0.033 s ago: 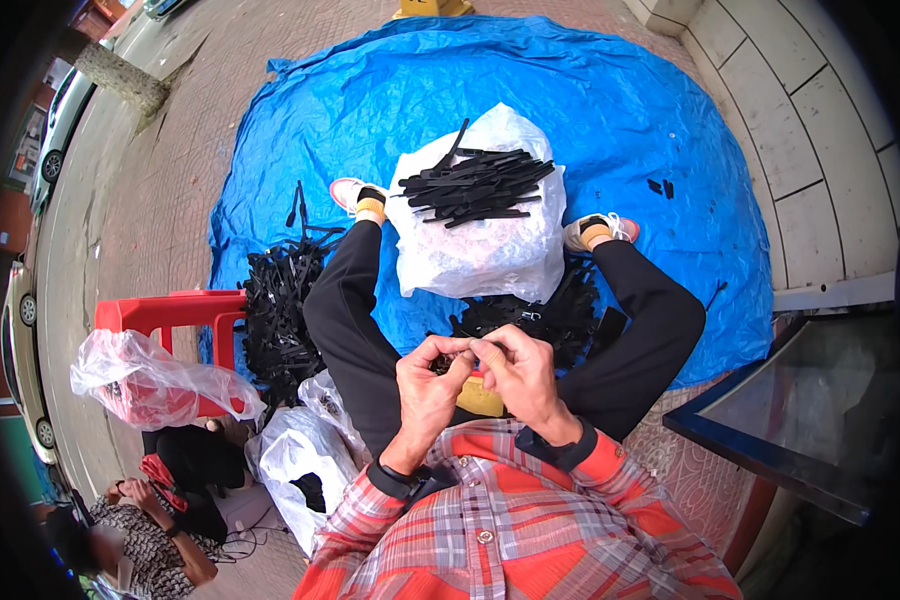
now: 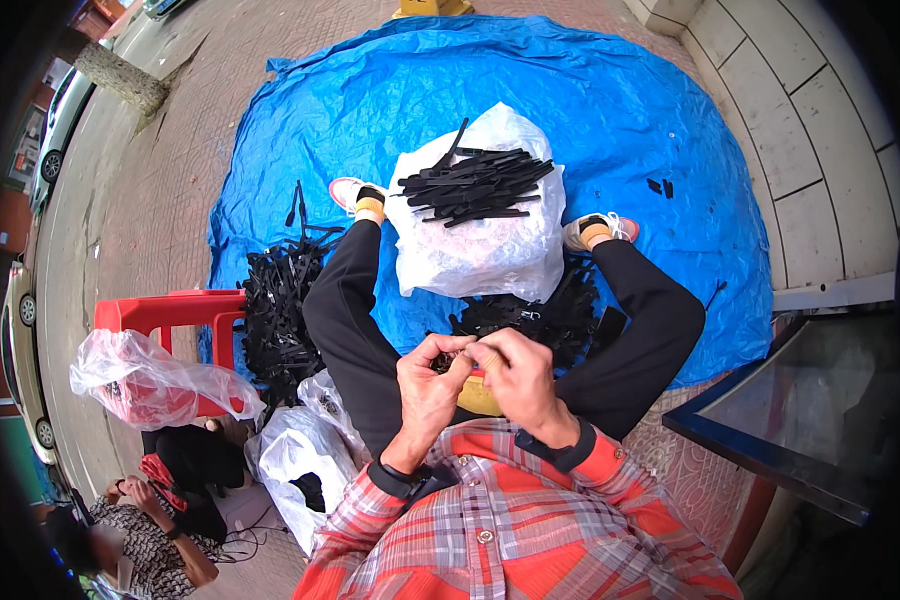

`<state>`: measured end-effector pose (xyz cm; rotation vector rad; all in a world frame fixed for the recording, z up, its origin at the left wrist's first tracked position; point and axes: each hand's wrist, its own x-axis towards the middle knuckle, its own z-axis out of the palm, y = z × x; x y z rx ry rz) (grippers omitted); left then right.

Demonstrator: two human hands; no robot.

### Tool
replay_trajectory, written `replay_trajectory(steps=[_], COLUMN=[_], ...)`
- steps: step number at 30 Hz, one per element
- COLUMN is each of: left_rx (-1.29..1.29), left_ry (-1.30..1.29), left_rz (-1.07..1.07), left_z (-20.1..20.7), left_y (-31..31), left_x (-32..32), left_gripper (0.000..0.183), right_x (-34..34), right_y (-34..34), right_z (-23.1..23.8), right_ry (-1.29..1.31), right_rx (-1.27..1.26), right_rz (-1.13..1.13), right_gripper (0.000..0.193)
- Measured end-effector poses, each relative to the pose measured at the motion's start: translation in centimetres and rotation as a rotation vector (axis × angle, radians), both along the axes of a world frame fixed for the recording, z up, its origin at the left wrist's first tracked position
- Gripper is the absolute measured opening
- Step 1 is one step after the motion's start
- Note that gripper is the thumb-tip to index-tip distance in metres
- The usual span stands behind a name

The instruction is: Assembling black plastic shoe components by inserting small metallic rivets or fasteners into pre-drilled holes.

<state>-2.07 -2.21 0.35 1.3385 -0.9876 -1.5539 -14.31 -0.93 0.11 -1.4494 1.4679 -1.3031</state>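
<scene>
My left hand (image 2: 425,393) and my right hand (image 2: 522,378) meet in front of my lap, thumbs and fingertips pinched together. Whatever they hold is small and mostly hidden by the fingers. Below them a yellow object (image 2: 478,400) shows in part. Just beyond lies a heap of black strips (image 2: 555,325) between my legs. Farther out, a white plastic-wrapped bundle (image 2: 480,262) sits between my feet, with a stack of flat black strips (image 2: 475,188) piled crosswise on it.
Blue sheeting (image 2: 630,110) spreads under everything. Left of my leg are another black strip heap (image 2: 280,310), a red stool (image 2: 170,312) with a plastic bag (image 2: 135,385), and a white bag (image 2: 295,455). A person (image 2: 145,530) sits lower left. A blue-edged glass panel (image 2: 790,420) stands right.
My right hand has shifted very slightly down; both hands stay pinched together. Nothing else has visibly moved.
</scene>
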Motion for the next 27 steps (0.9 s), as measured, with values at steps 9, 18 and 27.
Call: replay_trajectory(steps=[9, 18, 27], left_rx=[0.049, 0.063, 0.135], left_ry=[0.144, 0.58, 0.414], left_rz=[-0.108, -0.072, -0.106], left_z=[0.0, -0.3, -0.4], left_y=[-1.0, -1.1, -1.0], left_x=[1.1, 2.1, 2.1], left_gripper=[0.021, 0.033, 0.02], right_x=[-1.0, -1.7, -2.3], right_y=[0.3, -1.2, -1.5], right_z=[0.8, 1.8, 1.0], right_ry=[0.534, 0.467, -0.007], right_rx=[-0.409, -0.289, 0.21], right_rz=[0.221, 0.074, 0.387], right_gripper=[0.031, 0.029, 0.018])
